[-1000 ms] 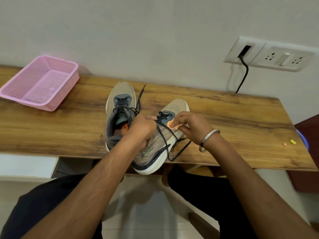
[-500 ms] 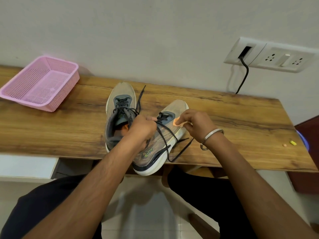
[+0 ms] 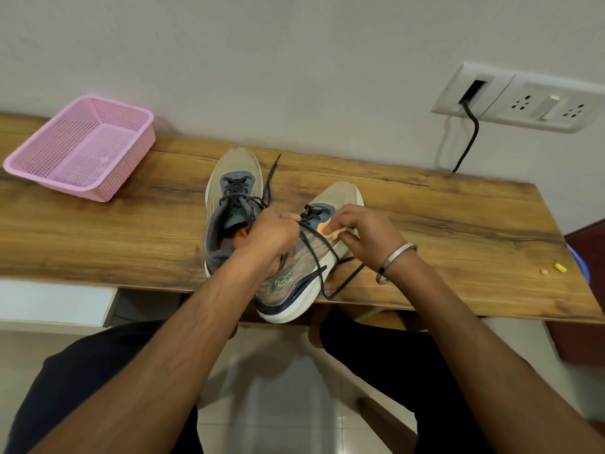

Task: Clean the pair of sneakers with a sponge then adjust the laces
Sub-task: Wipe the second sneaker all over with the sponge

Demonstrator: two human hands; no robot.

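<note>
I'm looking down at the wooden desk (image 3: 425, 224), and the near sneaker (image 3: 294, 273) is sitting angled w/ its heel hanging past the front edge, toe pointing up-right toward the wall. My left hand (image 3: 273, 239) is curling round the collar area of that shoe, fingers wrapped tight; can't tell if the lace is also caught in the grip. My right hand (image 3: 366, 234) is pinching a small orange sponge (image 3: 329, 231) btwn thumb and fingertips, pressing it against the upper just beside the eyelets. A bracelet (image 3: 394, 260) is sitting on that wrist. The dark laces (image 3: 330, 276) are trailing loose off the right side of the shoe, looping down to the desk's front edge.

The other sneaker (image 3: 230, 198) is lying just left, touching or nearly touching the first, toe toward the wall, one lace end reaching out toward the back edge.

Room: a pink basket (image 3: 82, 152) is sitting far left near the back, well apart from the shoes. Bare wood is stretching btwn basket and shoes, and a wide strip to the right. Two tiny bits, orange (image 3: 543, 271) and yellow (image 3: 559, 267), are lying near the right corner. A wall socket panel (image 3: 530, 99) w/ a black cable (image 3: 468, 139) is hanging above the back-right edge.
</note>
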